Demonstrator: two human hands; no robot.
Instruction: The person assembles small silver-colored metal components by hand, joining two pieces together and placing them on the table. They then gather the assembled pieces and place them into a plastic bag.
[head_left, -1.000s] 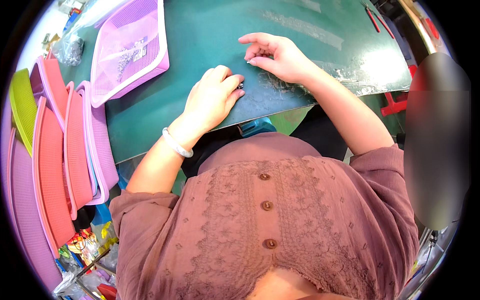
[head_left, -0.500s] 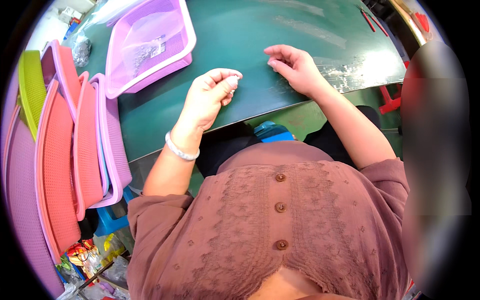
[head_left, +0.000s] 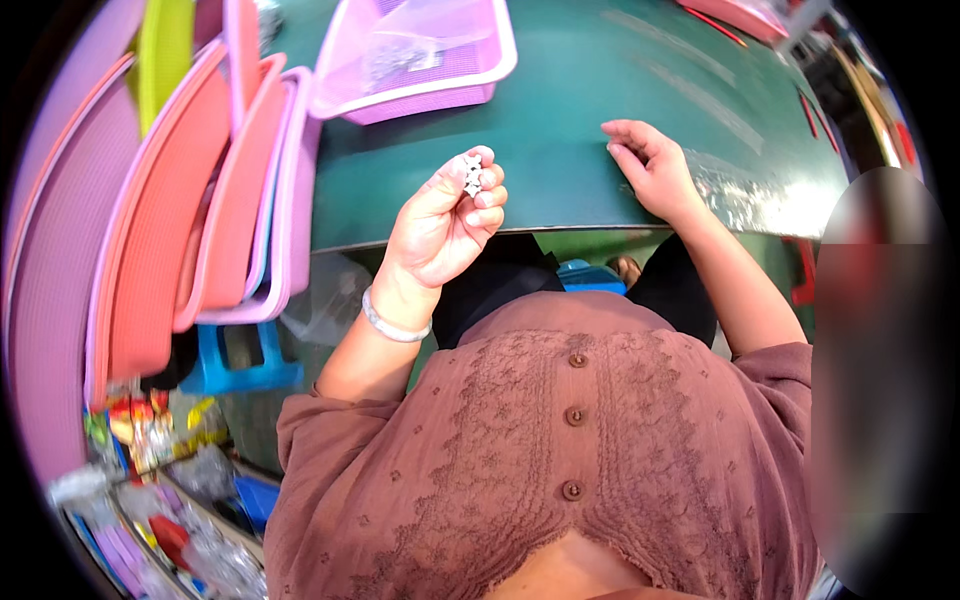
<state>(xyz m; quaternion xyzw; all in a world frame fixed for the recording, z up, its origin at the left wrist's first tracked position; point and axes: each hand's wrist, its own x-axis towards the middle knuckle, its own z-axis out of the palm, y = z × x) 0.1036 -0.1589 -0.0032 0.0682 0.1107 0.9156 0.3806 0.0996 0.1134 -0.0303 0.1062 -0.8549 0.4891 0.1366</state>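
Raised over the near edge of the green table (head_left: 560,165), my left hand (head_left: 440,225) pinches a few small whitish metal-looking pieces (head_left: 472,174) between thumb and fingers, palm turned up. Their exact kind is too small to make out. My right hand (head_left: 655,172) rests at the table's surface to the right, fingers loosely curled and thumb apart, with nothing seen in it. Beyond my left hand stands a purple plastic basket (head_left: 420,97). In it lies a clear plastic bag (head_left: 400,60) of small grey pieces.
Several nested baskets, pink (head_left: 170,240), purple (head_left: 75,240) and green (head_left: 163,60), stack up at the left. Below them are a blue stool (head_left: 240,365) and crates of plastic bags (head_left: 190,520). Red-handled tools (head_left: 808,115) lie at the table's far right.
My left hand has turned palm upward, bringing the small pieces into plain sight. The view has swung left, shifting the table and baskets rightward. My right hand keeps its loose curl.
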